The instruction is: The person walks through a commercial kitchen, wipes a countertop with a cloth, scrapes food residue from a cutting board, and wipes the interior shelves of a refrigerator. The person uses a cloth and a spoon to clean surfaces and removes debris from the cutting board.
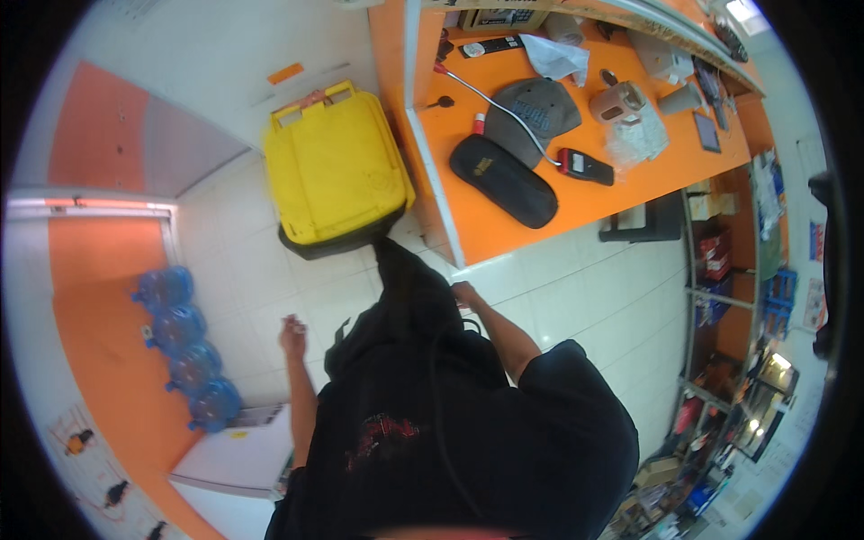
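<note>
My left hand (293,335) hangs beside my body over the tiled floor, its fingers partly curled; whether it holds something small is unclear. My right hand (464,294) is at my other side, just below the near corner of the orange desk (486,236), and its fingers are partly hidden. In front of me stands a bin with a yellow lid (331,169) and a dark lower body. On the desk lie a black zip case (503,181), a grey cap (530,115) and a black and red handheld device (586,167) with a flexible metal neck.
Large blue water bottles (185,327) line the left wall, near a white cabinet (233,449). A pink mug (611,102), plastic wrap and a white cloth (557,57) are on the desk. Shelves with boxes (715,253) run along the right. A black stool-like object (641,219) is beyond the desk.
</note>
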Tool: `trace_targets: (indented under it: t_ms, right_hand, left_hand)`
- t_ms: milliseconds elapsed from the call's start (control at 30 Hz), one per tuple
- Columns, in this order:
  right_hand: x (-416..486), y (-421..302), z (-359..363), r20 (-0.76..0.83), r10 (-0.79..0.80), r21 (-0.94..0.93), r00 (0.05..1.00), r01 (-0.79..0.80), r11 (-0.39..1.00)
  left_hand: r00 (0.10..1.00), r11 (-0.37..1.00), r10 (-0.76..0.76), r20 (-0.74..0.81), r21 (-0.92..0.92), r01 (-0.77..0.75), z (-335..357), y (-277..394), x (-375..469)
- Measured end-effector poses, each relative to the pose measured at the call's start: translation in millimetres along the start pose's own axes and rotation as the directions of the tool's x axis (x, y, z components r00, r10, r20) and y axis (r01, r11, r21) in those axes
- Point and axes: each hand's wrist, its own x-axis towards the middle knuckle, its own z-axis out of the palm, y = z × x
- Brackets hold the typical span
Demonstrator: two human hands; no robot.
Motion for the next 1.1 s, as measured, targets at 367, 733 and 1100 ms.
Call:
trace_targets:
  t_ms: [367, 733, 1100]
  right_hand:
    - [95, -73, 73, -0.093, 0.539, 0.871, 0.837, -0.193, 0.451]
    - [65, -154, 39, -0.016, 0.726, 0.950, 0.687, -0.216, 0.225]
    - [-94, -248, 349, 0.032, 0.877, 0.989, 0.480, -0.139, 0.041]
  left_hand:
    - [0.847, 0.941, -0.336, -0.413, -0.100, 0.325, 83, 80, 112]
    - [0.890, 0.621, -0.365, -0.274, 0.641, 0.452, 131, 68, 216]
    - [0.913, 0.932, -0.334, -0.235, -0.226, 0.283, 12, 82, 158]
